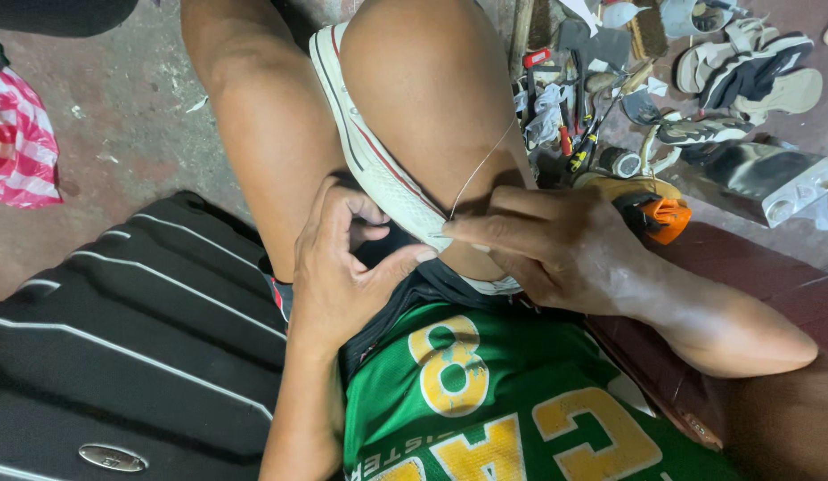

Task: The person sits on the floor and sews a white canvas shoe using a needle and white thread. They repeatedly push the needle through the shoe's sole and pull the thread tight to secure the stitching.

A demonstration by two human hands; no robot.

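A white shoe [378,169] lay clamped between the knees, centre. The left hand [342,267] gripped its near end, thumb against the sole. The right hand [556,245] pinched a thread [481,165] running up from the sole edge. Tools [574,116] lay far right.

White sneaker [378,169] under my hands: rubber sidewall, smooth, slightly glossy, scuffed grey in spots, thin red stripe. Thread [481,165] coming off it looks like fine pale filament with a slight sheen. Jersey [485,401] is green synthetic mesh cloth, matt, yellow print flat on it. Black suitcase [138,338] on my left is ribbed hard plastic, satin finish, with an oval metal badge. Floor [120,116] is rough bare concrete, stained. Striped bag [17,142] is thin crinkled plastic, red and white, shiny. Orange tool [659,218] has a glossy plastic body. Silver shoe [770,178] at far right has a mirror-like metallic finish.
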